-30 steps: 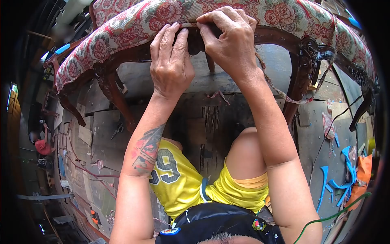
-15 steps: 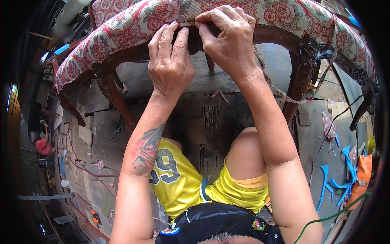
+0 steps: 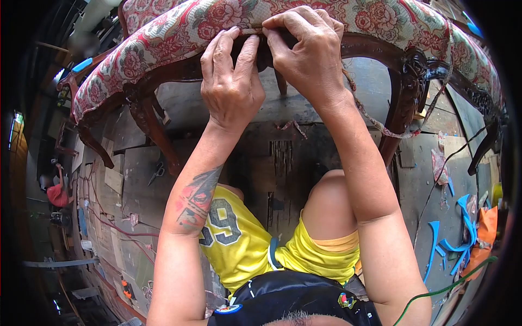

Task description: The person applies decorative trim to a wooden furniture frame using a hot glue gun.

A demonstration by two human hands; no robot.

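Observation:
A chair seat covered in red floral fabric fills the top of the view, on a dark carved wooden frame. My left hand presses its fingertips on the lower edge of the fabric at the front rail. Beside it, my right hand pinches the same fabric edge against the rail, fingers curled. The two hands nearly touch. A loose strip of floral trim hangs down from the rail to the right of my right wrist.
Curved chair legs stand left and right of my arms. Scissors lie on the worn wooden floor at the left. Blue strips and orange cloth lie at the right. A green cable crosses the lower right.
My left hand has shifted slightly right along the fabric edge, closer to my right hand. The right hand holds its place.

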